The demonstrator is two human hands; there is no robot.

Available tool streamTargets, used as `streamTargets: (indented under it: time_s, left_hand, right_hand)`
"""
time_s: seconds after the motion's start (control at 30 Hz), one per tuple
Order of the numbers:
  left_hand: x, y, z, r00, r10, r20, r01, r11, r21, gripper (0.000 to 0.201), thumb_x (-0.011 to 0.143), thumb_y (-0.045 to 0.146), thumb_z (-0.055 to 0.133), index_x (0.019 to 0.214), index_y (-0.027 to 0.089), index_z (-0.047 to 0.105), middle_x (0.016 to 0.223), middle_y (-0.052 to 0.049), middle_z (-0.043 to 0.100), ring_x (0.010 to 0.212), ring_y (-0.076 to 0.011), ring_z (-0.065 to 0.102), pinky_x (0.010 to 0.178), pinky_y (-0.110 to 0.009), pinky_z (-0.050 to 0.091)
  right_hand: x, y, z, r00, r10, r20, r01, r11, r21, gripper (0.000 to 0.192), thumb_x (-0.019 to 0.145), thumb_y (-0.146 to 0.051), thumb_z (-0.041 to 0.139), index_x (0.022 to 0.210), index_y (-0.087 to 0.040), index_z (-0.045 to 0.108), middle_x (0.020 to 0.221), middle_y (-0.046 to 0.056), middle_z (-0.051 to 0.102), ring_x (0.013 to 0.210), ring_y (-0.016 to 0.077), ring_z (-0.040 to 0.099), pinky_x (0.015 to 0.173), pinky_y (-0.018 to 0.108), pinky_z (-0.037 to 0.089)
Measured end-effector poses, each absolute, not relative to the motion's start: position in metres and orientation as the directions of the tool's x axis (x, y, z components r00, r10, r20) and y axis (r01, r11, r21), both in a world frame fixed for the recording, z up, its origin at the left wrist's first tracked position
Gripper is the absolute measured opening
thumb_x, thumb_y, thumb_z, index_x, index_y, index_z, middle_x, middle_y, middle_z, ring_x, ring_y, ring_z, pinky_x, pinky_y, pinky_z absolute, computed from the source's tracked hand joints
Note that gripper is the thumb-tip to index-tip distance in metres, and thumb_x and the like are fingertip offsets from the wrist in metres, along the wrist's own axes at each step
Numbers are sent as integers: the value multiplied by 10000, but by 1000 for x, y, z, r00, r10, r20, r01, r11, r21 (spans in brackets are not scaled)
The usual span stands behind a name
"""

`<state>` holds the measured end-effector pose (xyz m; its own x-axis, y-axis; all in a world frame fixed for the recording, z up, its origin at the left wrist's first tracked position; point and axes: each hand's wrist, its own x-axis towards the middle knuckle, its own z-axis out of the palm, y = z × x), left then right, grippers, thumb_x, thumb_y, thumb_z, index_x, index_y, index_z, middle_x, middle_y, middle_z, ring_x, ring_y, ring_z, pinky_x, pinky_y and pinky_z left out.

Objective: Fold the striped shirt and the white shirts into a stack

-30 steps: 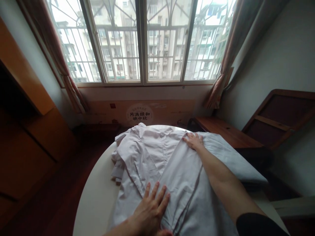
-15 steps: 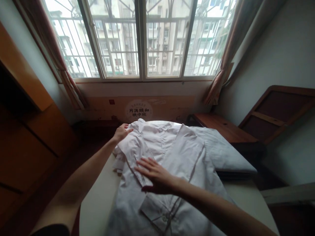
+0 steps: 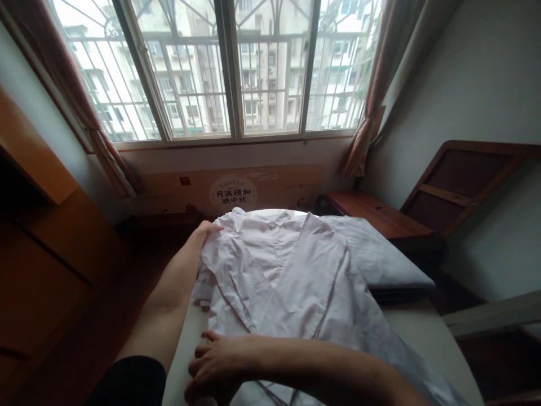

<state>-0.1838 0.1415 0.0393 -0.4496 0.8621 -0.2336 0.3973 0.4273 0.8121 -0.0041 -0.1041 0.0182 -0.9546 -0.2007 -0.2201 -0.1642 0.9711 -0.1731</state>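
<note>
Right hand (image 3: 217,363) sweeps down to eight o'clock on the shirt (image 3: 287,293), fingers bent; left hand (image 3: 207,229) stays at ten. Both now line one side, grips impossible to tell.

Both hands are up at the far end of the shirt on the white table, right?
Not both: the head view shows only the left hand at the far end of the shirt on the white table; the right hand is nearer the person.
</note>
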Motion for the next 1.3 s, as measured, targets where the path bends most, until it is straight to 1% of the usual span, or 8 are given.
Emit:
streamTargets:
  time_s: [0.1, 0.2, 0.33, 0.47, 0.67, 0.83, 1.13, 1.3]
  left_hand:
    - [-185, 142, 47, -384, 850, -361, 326, 490, 809, 330, 549, 348, 798, 766, 157, 639, 651, -51, 648, 590, -253, 630, 530, -350, 501]
    - [-185, 140, 54, -305, 899, -314, 363, 415, 835, 221, 631, 309, 736, 766, 176, 623, 686, -39, 658, 619, -223, 636, 534, -307, 504]
    - [-190, 139, 60, -316, 943, -107, 636, 295, 714, 191, 658, 222, 702, 818, 169, 613, 799, -42, 676, 723, -194, 646, 565, -236, 493]
    - [-193, 143, 69, -301, 954, 3, 729, 227, 646, 432, 642, 159, 719, 1054, 197, 596, 1046, -44, 665, 913, -178, 637, 707, -207, 490]
    - [-174, 155, 99, -320, 945, 70, 838, 247, 486, 499, 554, 121, 780, 1023, 209, 636, 1157, -98, 634, 1091, -284, 576, 896, -326, 453]
    - [-135, 174, 124, -343, 932, 117, 914, 302, 272, 538, 575, 133, 774, 1081, 244, 629, 1211, -101, 613, 1121, -313, 564, 911, -389, 461]
    - [-40, 205, 115, -189, 979, 73, 916, 149, 373, 336, 577, 38, 744, 899, 114, 686, 993, -105, 688, 1012, -253, 621, 870, -284, 474]
    - [11, 212, 76, -185, 980, 70, 893, 138, 427, 344, 649, 118, 724, 989, 103, 674, 1100, -169, 654, 1054, -275, 603, 879, -318, 471]
  right_hand:
    - [-8, -115, 13, -942, -308, -131, -292, 947, -131, 140, 694, -217, 725, 772, -265, 620, 963, -20, 668, 954, 215, 598, 793, 370, 436]
    - [0, -122, -3, -924, -383, -8, -380, 920, -94, 94, 785, -209, 665, 753, -249, 586, 869, -26, 677, 823, 135, 620, 679, 260, 421]
    - [26, -127, -15, -939, -308, 151, -310, 951, 15, 58, 857, -273, 605, 830, -236, 568, 819, -21, 666, 724, 127, 593, 587, 265, 379]
    - [57, -133, -3, -927, -232, 296, -214, 973, 91, 50, 921, -257, 517, 936, -229, 555, 787, -26, 604, 699, 107, 528, 600, 252, 367]
    - [89, -148, 19, -875, -245, 417, -166, 962, 217, 198, 947, -320, 467, 802, -203, 536, 820, -6, 539, 693, 107, 457, 560, 253, 337]
    - [115, -152, 32, -785, -144, 603, 16, 968, 252, 251, 899, -280, 553, 681, -164, 506, 684, -34, 442, 557, 84, 347, 473, 247, 242]
    - [147, -173, 13, -783, -11, 622, 196, 944, 264, 232, 890, -219, 525, 664, -165, 519, 707, -27, 470, 496, 78, 329, 395, 263, 197]
    - [158, -179, -5, -761, 24, 648, 284, 911, 299, 95, 835, -150, 573, 761, -186, 526, 659, -52, 489, 463, 74, 325, 391, 269, 153]
